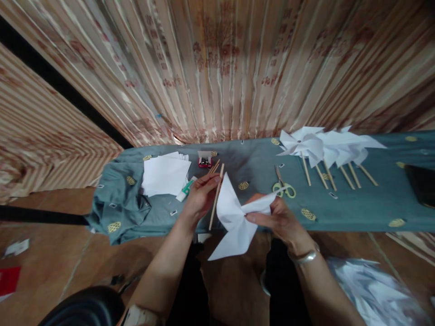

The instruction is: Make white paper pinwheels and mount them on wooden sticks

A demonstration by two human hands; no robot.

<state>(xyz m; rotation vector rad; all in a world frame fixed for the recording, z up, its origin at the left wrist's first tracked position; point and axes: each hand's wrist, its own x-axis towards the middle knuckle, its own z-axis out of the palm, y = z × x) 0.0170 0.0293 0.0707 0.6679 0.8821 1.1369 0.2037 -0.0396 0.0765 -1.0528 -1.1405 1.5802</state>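
Note:
My left hand is closed around a thin wooden stick, held nearly upright. Just to its right, my right hand pinches a white paper pinwheel at its centre, thumb in front and fingers behind. Stick and pinwheel are close together; I cannot tell whether they touch. More wooden sticks lie beyond my left hand, beside a small red box of pins. A green and white glue tube rests by my left wrist. Scissors with green handles lie past my right hand.
A stack of white paper sheets sits left on the green tablecloth. Several finished pinwheels on sticks overlap at the right. A dark flat object lies at the far right. A pile of white paper is on the floor.

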